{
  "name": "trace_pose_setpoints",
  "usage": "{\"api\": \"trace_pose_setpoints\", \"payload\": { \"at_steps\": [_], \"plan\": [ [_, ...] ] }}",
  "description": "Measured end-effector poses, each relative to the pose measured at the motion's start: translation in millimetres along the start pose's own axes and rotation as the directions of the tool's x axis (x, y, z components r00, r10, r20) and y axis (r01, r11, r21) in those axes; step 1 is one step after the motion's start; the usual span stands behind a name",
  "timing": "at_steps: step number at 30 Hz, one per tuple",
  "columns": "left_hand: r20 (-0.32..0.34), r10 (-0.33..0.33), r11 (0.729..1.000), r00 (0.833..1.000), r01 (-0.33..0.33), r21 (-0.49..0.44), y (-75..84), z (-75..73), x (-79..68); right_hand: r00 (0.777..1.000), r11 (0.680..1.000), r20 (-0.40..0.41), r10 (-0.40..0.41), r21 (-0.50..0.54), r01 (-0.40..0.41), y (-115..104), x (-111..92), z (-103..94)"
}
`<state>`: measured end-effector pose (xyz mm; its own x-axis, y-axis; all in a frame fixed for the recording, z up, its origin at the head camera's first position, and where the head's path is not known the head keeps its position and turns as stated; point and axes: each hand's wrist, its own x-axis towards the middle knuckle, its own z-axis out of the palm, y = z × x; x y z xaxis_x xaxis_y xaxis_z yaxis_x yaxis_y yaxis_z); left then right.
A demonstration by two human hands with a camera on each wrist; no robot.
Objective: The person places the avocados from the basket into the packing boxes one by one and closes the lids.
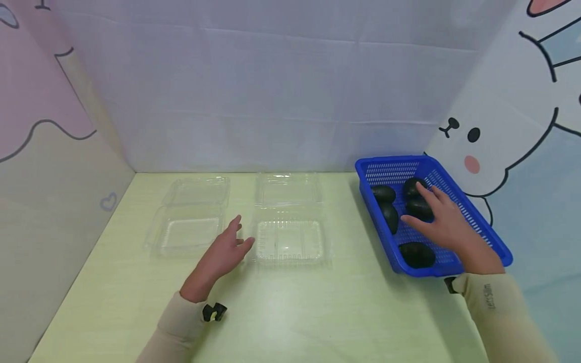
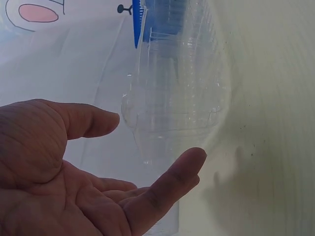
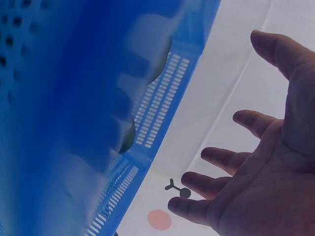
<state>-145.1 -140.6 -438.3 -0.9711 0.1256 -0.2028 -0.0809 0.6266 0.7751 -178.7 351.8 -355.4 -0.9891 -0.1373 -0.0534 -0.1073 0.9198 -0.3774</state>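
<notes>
We judge the work to be barely begun: all five dark fruits (image 1: 416, 254) we can see lie in the blue basket (image 1: 394, 172), and neither the left container (image 1: 192, 234) nor the right container (image 1: 289, 242) on the bench (image 1: 340, 312) holds any, their lids laid back. Our right hand (image 1: 442, 222) hovers over the basket, fingers spread wide and holding nothing; our left hand (image 1: 227, 252), fingers extended and thumb apart, also holds nothing, near the right container.
</notes>
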Motion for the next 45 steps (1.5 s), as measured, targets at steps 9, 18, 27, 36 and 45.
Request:
{"api": "trace_pose_setpoints", "payload": {
  "at_steps": [9,18,27,36,45],
  "plan": [
    [-0.001,0.001,1.000,1.000,-0.001,-0.015,-5.4,7.6,12.9,0.995,0.993,0.091,0.046,-0.113,-0.036,14,26,-17.3],
    [-0.004,-0.012,1.000,1.000,0.011,-0.006,-8.1,13.6,16.6,0.989,0.985,0.131,0.068,-0.168,-0.046,12,43,-36.5],
    [0.007,-0.009,0.999,1.000,0.010,-0.046,-7.9,16.6,17.5,0.985,0.986,0.137,0.104,-0.142,-0.084,11,69,-40.1],
    [-0.009,0.000,0.999,1.000,0.000,-0.033,-5.9,16.6,21.4,0.975,0.983,0.145,0.168,-0.098,-0.154,21,92,-38.7],
    [-0.028,0.001,1.000,1.000,-0.001,-0.010,-3.3,20.5,21.1,0.968,0.980,0.163,0.191,-0.083,-0.180,34,103,-28.4]
  ]
}}
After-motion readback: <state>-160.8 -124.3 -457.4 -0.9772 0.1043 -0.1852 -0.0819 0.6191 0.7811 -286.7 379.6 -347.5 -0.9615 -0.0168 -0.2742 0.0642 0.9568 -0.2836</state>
